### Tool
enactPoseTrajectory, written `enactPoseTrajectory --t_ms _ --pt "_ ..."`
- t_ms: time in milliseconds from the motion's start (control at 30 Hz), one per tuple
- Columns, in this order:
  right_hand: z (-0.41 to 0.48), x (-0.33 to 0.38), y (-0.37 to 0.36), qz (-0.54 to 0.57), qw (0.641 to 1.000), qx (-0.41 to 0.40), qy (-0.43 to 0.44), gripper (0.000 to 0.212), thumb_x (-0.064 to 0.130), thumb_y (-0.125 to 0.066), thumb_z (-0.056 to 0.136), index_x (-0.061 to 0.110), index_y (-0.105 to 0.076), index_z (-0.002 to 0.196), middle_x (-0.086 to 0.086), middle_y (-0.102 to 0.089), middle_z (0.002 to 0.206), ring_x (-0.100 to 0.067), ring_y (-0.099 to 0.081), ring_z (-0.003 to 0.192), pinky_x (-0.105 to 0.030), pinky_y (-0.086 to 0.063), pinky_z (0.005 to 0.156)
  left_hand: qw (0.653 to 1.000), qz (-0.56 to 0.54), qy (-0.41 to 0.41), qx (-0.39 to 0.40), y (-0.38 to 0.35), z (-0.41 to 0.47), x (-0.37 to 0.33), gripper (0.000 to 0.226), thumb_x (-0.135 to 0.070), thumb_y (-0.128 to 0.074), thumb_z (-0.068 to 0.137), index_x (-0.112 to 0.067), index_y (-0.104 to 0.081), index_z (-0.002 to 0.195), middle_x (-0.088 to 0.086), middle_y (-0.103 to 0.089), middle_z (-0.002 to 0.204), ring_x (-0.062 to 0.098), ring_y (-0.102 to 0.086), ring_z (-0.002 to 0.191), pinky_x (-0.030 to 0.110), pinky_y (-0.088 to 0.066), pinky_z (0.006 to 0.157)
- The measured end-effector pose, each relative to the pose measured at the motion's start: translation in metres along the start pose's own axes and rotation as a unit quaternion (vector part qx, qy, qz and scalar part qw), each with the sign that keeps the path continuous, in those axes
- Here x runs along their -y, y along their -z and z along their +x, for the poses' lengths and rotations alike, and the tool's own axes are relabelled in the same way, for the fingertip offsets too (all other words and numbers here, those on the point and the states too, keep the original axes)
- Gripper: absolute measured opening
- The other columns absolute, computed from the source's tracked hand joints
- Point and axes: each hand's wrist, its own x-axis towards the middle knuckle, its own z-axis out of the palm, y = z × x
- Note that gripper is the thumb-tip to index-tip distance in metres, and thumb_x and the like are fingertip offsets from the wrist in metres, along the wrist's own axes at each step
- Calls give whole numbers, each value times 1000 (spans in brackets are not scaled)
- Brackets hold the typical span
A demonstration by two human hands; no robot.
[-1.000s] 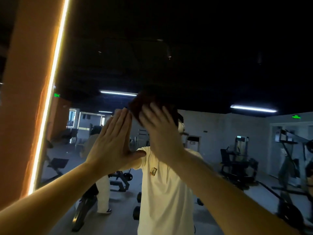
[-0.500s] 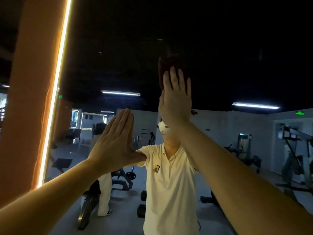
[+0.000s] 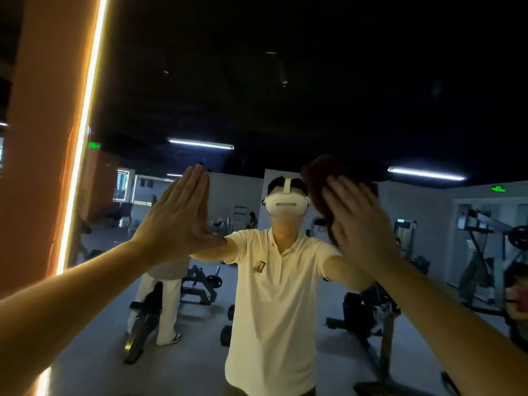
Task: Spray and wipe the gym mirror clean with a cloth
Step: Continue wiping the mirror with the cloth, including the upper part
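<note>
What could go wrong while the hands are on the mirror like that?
The left hand lies flat and bare on the mirror, so it may leave prints. The right hand only presses the dark red cloth flat without gripping it, so the cloth could slip and drop.

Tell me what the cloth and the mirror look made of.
Cloth: dark red fabric, matte and soft-looking, bunched under the flat right hand. It is probably terry or microfibre, but blur hides the weave.
Mirror: glass with a glossy finish, since it clearly reflects the gym and the person.
</note>
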Motion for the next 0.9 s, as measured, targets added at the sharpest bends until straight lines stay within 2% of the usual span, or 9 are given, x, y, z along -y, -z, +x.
enactPoseTrajectory --t_ms 100,200,300,400,500,600,733,833,900 --pt "22 16 0 88 974 -88 -191 55 19 -36 98 6 -48 150 -14 -38 162 -34 -30 153 -55 -19 127 1000 -2 2 6 0 0 0 144 -105 -29 68 -9 25 161 3 32 170 16 28 157 39 9 129" --pt "37 75 -11 120 959 -104 -235 61 17 -36 93 8 -45 153 -12 -34 165 -33 -25 155 -56 -17 127 1000 -18 2 22 5 0 6 136 -96 -44 77 -13 23 162 -1 30 170 10 28 156 33 13 128" --pt "20 128 -22 142 977 -60 -144 62 18 -34 90 12 -48 150 -10 -39 163 -31 -26 154 -55 -18 127 998 -25 -15 -60 0 -19 2 110 -76 -39 91 -8 3 166 8 7 175 16 10 162 32 8 130" --pt "-20 170 -34 125 992 17 -12 64 25 -33 90 16 -50 151 -6 -37 165 -27 -19 156 -47 -3 129 991 -42 -23 -123 -23 -61 -20 89 -64 -29 104 -2 -11 166 17 -10 173 27 -9 162 45 -10 132" --pt "-79 174 -38 81 980 101 152 62 30 -45 92 15 -49 152 -6 -34 166 -28 -19 156 -47 -4 129 990 -62 -4 -129 -47 -98 -46 83 -58 -29 107 1 -15 164 22 -16 172 32 -14 161 58 -23 127" --pt "-120 123 -29 13 972 108 210 64 26 -50 88 16 -50 151 -7 -40 163 -29 -28 152 -49 -8 128 991 -77 34 -101 -59 -115 -68 86 -60 -30 106 -5 -1 166 21 -10 173 33 -8 162 55 -15 130" --pt "-121 26 -19 17 999 42 18 59 24 -55 96 12 -44 153 -14 -41 160 -35 -34 150 -57 -18 126 993 -42 94 -57 -77 -110 -85 108 -57 -56 101 -11 21 162 24 -1 172 32 2 160 54 -13 130" --pt "-111 5 -14 52 993 -8 -102 53 21 -44 101 9 -46 153 -15 -38 162 -36 -32 151 -57 -21 124 994 -20 88 -69 -82 -110 -86 103 -60 -47 101 -4 14 163 28 -3 171 32 2 159 53 -10 129" --pt "-108 27 -20 81 983 -46 -159 54 13 -50 100 8 -45 153 -16 -34 164 -36 -27 153 -57 -21 125 994 -10 84 -65 -80 -112 -83 101 -65 -36 101 3 3 164 31 -7 170 38 -4 159 55 -13 128"
